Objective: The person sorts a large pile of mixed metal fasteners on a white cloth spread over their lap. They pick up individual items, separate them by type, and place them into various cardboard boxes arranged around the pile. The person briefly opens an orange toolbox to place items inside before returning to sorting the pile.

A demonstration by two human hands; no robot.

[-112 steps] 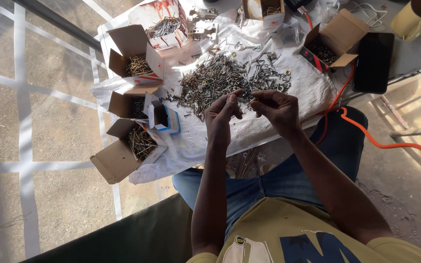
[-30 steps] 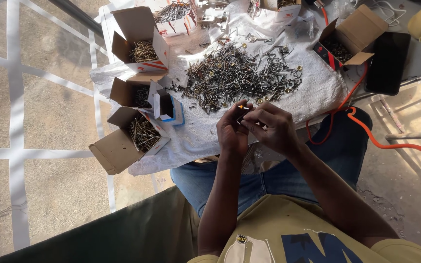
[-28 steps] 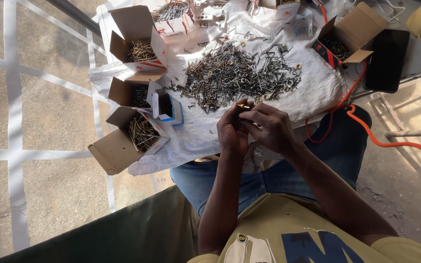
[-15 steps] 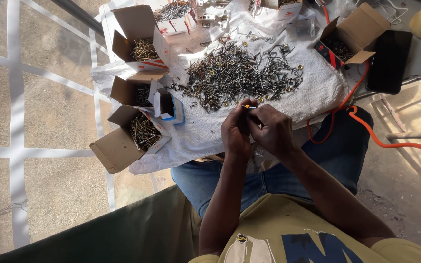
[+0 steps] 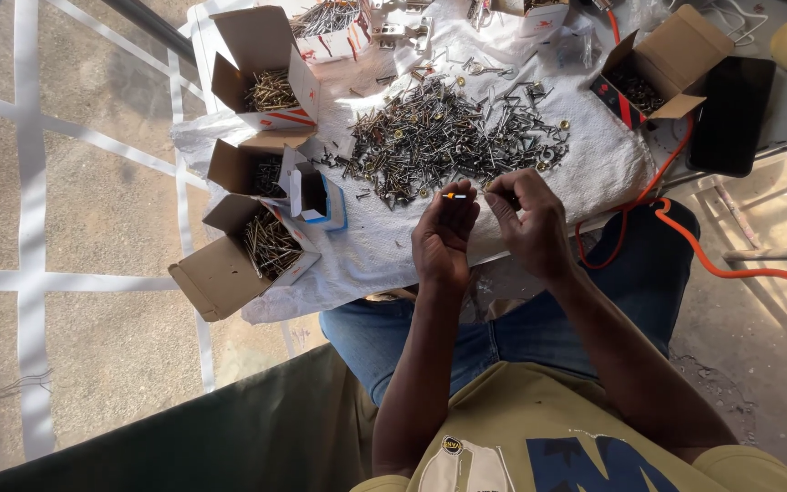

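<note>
My left hand (image 5: 442, 239) is raised over the near edge of the white cloth (image 5: 594, 169), its fingertips pinching a small orange-and-white plug (image 5: 454, 196). My right hand (image 5: 528, 219) is close beside it, fingers curled together at the tips near a thin screw; what it holds is too small to tell. Just beyond both hands lies a spread heap of loose screws (image 5: 453, 137) on the cloth.
Open cardboard boxes of screws stand at the left: one far (image 5: 266, 68), one middle (image 5: 252, 169), one near (image 5: 243, 255). Another box (image 5: 658, 73) and a black phone (image 5: 730, 114) lie at the right. An orange cable (image 5: 721, 269) trails over my knee.
My hands came back from the heap toward me, stayed close together, then parted slightly. The small orange-and-white plug now shows at my left fingertips.
</note>
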